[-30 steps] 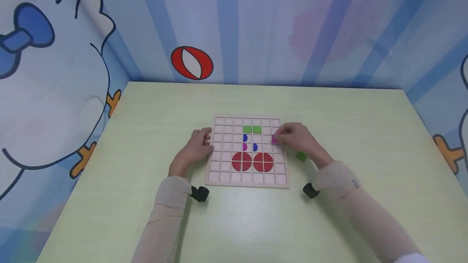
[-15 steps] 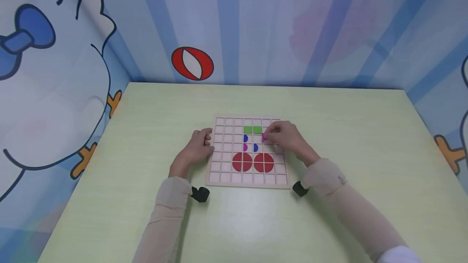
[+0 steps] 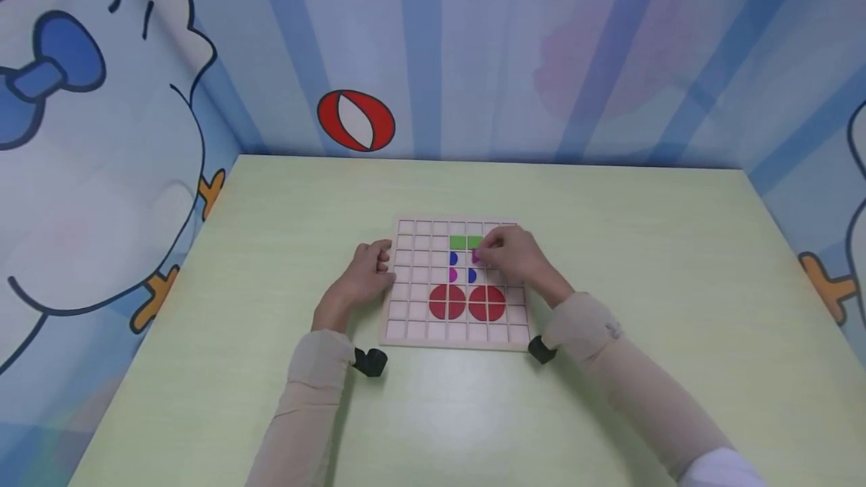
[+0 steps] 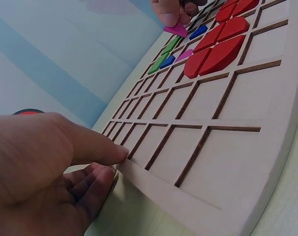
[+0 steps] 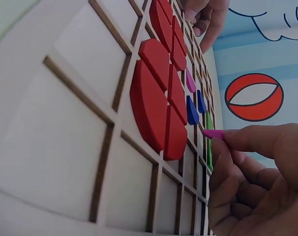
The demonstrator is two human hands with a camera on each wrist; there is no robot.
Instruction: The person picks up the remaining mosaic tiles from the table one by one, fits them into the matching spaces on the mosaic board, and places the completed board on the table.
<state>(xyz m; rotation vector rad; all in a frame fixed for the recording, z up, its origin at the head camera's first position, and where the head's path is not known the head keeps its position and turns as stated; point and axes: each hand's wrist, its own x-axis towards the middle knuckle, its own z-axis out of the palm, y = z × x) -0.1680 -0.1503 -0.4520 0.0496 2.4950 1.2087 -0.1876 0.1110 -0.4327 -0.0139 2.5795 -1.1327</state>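
Observation:
A pale wooden grid board (image 3: pixel 414 329) lies on the table. My left hand (image 3: pixel 361 275) grips its left edge; in the left wrist view the thumb rests on the rim, with curled fingers against the side. My right hand (image 3: pixel 517 254) pinches a small magenta piece (image 5: pixel 214 133) between thumb and forefinger, low over the board, just below the right green square. Two green squares (image 3: pixel 458 242), two blue half-rounds (image 3: pixel 454 258), a magenta half-round (image 3: pixel 452 275) and two red circles (image 3: pixel 447 302) made of quarter pieces sit in the grid.
The light green table (image 3: pixel 284 209) extends around the board, with a painted wall (image 3: pixel 467 58) behind it. A black wrist camera (image 3: pixel 370 362) sits at the left cuff, another black camera (image 3: pixel 541 350) at the right cuff.
My right hand has moved left over the board with the magenta piece. A green piece right of the board has become hidden by the right arm. The left hand has stayed in place.

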